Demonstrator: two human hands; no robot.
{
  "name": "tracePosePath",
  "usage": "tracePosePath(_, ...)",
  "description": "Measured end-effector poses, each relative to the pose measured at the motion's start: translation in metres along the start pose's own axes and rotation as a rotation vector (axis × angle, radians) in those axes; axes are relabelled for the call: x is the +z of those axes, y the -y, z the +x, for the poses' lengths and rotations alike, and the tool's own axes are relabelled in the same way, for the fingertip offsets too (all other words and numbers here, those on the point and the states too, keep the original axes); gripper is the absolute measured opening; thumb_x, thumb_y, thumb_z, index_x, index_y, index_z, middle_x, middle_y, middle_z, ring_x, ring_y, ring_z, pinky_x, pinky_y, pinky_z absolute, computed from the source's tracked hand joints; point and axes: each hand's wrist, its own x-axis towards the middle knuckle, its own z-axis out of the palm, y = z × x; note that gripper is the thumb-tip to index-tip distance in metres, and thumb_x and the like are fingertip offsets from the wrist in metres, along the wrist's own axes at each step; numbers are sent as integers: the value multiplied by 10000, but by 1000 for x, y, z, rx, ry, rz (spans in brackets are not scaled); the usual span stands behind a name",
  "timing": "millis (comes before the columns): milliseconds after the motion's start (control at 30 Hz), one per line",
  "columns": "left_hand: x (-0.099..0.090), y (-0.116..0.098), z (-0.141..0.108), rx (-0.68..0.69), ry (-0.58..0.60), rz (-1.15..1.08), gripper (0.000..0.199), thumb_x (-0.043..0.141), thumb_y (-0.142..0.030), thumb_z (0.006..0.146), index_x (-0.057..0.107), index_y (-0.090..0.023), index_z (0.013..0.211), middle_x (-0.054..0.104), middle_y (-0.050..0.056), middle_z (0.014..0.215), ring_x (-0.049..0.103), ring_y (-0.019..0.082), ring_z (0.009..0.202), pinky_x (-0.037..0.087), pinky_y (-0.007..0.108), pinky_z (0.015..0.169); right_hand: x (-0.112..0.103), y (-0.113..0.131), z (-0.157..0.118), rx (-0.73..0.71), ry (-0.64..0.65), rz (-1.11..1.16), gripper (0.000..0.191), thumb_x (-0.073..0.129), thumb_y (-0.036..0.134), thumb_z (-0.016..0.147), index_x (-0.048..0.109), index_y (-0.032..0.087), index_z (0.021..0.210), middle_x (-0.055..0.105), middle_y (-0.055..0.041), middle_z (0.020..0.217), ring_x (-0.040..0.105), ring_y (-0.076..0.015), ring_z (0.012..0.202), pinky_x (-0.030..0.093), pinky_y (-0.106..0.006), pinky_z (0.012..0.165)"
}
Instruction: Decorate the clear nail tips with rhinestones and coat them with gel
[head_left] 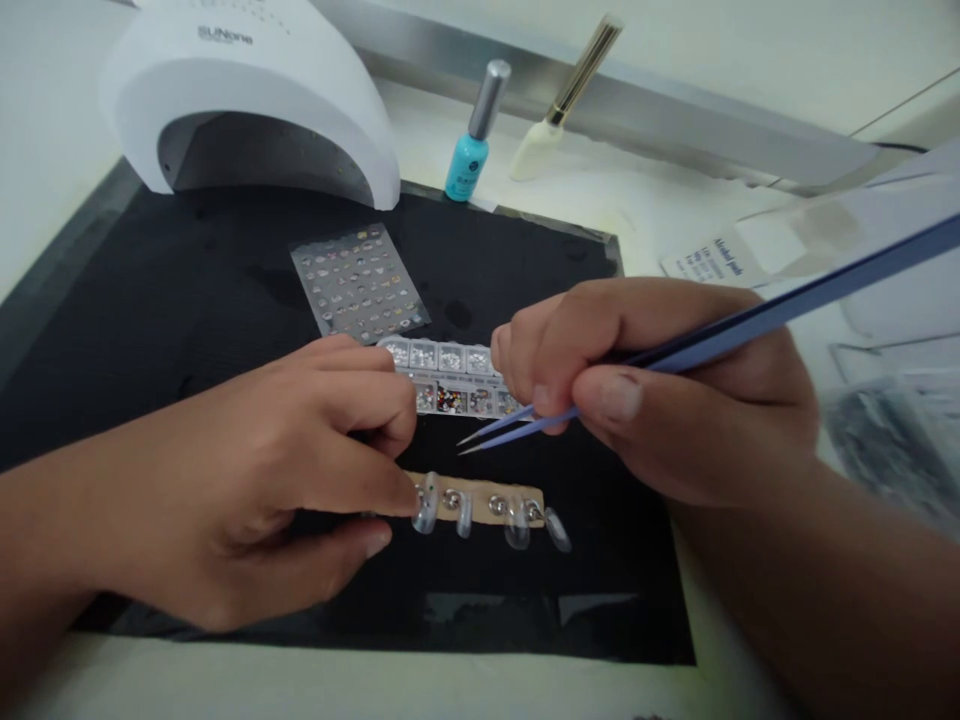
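My right hand pinches a pair of blue tweezers, their two tips slightly apart above the black mat. Below the tips lies a wooden strip with clear false nails mounted along it on small metal holders. My left hand reaches in from the left, its index fingertip at the strip's left end against a clear nail; the thumb is apart from the index finger. Behind the strip, a clear compartment box of small gems is partly hidden by both hands.
A white nail lamp stands at the back left. A sticker sheet lies on the mat. A blue bottle and a cream bottle stand behind. An alcohol pads packet and a plastic case are at the right.
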Motion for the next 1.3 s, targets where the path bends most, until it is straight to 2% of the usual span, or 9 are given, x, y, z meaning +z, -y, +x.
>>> tracePosePath(433,1,1,0,-8,11,-2,225,529,-100,926,622,-166,733,522,25,849,501,147,755,426,343,754,-2,-1,0,-4,2,23,319,687,341,992,638,105,782,526,34,649,477,-80,600,409,-276,594)
tracePosePath(667,1,1,-2,-13,-27,-29,173,542,-101,922,663,-194,841,514,20,858,495,155,755,418,347,746,-2,-2,-1,9,1,36,300,681,345,987,640,120,794,537,38,660,480,-83,602,427,-276,605)
tracePosePath(833,0,0,0,-9,-39,-20,176,554,-86,908,683,-195,859,521,14,834,499,153,749,425,332,753,-3,-3,-1,-7,18,39,215,618,223,1001,638,127,810,555,30,675,510,-91,617,426,-277,604)
tracePosePath(900,0,2,0,-11,-58,-25,175,555,-72,897,679,-195,889,526,7,824,501,146,742,424,314,742,-3,-4,0,-1,21,23,238,619,258,1007,628,144,799,552,29,675,511,-94,617,426,-275,598)
tracePosePath(1033,0,12,-2,-41,-208,-23,117,554,-99,916,596,-193,860,525,-7,826,501,132,737,411,284,702,-1,-9,2,-18,-24,21,308,680,352,980,609,145,762,547,30,660,494,-85,583,395,-242,533)
tracePosePath(1167,-2,28,-5,-169,-386,16,177,584,-132,915,483,-196,784,496,-32,775,486,125,716,392,271,668,0,-11,2,-7,-79,59,336,696,390,961,603,128,772,546,31,657,491,-68,557,374,-192,480)
tracePosePath(1233,-1,34,-5,-276,-476,-27,181,592,-184,915,477,-197,775,493,-35,760,485,129,720,398,269,678,-1,-6,2,8,-95,41,339,707,393,945,602,126,765,548,30,647,496,-64,548,392,-182,479)
tracePosePath(1300,2,38,-5,-295,-519,-23,153,572,-211,928,494,-193,797,505,-31,772,485,128,715,407,265,672,-3,3,2,18,-118,3,334,717,387,925,601,128,748,549,29,636,492,-64,537,397,-182,478)
